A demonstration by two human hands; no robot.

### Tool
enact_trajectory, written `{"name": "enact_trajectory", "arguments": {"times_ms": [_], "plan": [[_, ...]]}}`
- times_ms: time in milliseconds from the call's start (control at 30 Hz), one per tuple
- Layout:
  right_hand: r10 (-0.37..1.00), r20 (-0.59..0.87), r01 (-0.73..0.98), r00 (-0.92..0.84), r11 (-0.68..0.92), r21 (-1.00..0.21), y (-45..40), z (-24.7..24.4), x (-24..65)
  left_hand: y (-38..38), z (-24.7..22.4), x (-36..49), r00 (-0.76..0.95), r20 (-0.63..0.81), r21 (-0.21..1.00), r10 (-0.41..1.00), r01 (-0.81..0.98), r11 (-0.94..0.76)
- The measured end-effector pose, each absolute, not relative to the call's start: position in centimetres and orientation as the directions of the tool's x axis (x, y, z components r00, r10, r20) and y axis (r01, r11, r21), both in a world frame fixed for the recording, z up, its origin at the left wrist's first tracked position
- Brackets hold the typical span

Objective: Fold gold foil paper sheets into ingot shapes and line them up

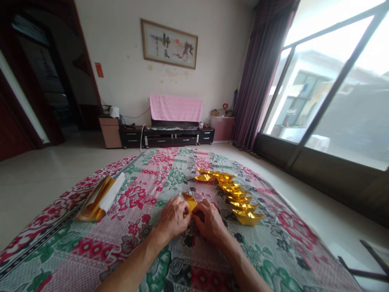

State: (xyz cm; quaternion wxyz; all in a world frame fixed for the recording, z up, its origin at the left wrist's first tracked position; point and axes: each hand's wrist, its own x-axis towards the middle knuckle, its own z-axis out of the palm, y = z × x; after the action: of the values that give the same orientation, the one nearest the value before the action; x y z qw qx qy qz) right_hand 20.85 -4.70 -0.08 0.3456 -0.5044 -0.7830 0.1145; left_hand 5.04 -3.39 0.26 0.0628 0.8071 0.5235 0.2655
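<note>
A small piece of gold foil paper (189,201) is pinched between my two hands, low in the middle of the view. My left hand (174,217) has its fingers closed on the left side of the piece. Opposite it, my right hand (209,221) grips the right side with thumb and fingers, the fingertips of both hands nearly touching. Part of the foil is hidden behind the fingers. To the right, several folded gold boat shapes (248,217) stand in a row on the flowered cloth (133,239). A stack of gold and white sheets (101,198) lies at the left.
The cloth covers a rounded table. Beyond it stand a low black cabinet (173,138) and a screen under a pink cloth (176,107). A purple curtain (258,77) and large windows are at the right, a doorway at the left.
</note>
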Motion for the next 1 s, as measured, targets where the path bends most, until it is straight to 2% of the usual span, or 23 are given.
{"name": "enact_trajectory", "arguments": {"times_ms": [267,400,667,1000], "plan": [[0.879,0.408,0.716,-0.246,0.449,-0.535,-4.7,0.3,20.8,-2.6,0.3,3.2,0.382,0.412,0.411,0.827,0.732,-0.543],[0.873,0.415,0.714,-0.258,0.461,-0.527,-4.9,0.4,20.9,-1.4,0.1,1.3,0.140,0.546,0.442,0.826,0.789,-0.426],[0.832,0.462,0.695,-0.308,0.528,-0.487,-4.8,0.3,21.1,0.1,-1.7,1.1,0.374,0.545,0.377,0.751,0.691,-0.617],[0.820,0.463,0.672,-0.338,0.554,-0.491,-4.4,0.3,21.5,-1.6,0.1,1.0,0.479,0.482,0.303,0.734,0.695,-0.653]]}}
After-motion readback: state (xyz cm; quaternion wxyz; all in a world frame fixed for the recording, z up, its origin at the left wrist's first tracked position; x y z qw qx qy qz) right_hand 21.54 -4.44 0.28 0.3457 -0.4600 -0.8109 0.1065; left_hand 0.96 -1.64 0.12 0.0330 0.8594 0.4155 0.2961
